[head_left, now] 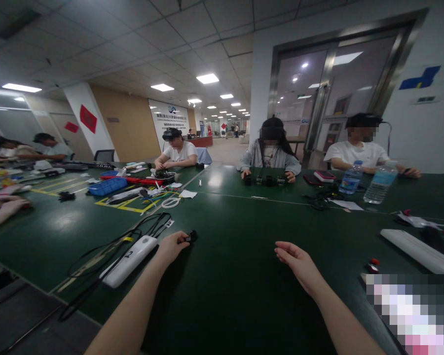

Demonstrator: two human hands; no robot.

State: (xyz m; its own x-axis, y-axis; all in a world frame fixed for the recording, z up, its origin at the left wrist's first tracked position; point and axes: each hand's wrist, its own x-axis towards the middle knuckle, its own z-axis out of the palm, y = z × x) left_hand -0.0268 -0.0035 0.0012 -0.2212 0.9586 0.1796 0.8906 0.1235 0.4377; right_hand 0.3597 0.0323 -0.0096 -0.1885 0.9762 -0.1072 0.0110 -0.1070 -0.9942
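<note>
Left grip (pixel 173 247) first, just left of centre in the lower half of the frame: I see it closed, thumb and fingertips pinching a small black part (pixel 191 236) that sticks out toward the middle. I can't tell whether the part touches the desk (pixel 237 301) or sits just above it. Right grip (pixel 296 262), right of centre, is open with its fingers loosely curled over bare green surface, well apart from the part.

Moving outward: just beside the left grip, down and to the left, lies a white block (pixel 129 260) marked with a 2, with black cables (pixel 107 249) looping around it. At the far right I've got a long white bar (pixel 418 250), and near it a small red-and-black piece (pixel 373 265).

Further up the frame, two water bottles (pixel 380 183) stand at the upper right, and a blue tray (pixel 107 186) sits at the upper left amid loose bits. People are seated along the far side, and another person's hand (pixel 7 204) rests at the left edge.
</note>
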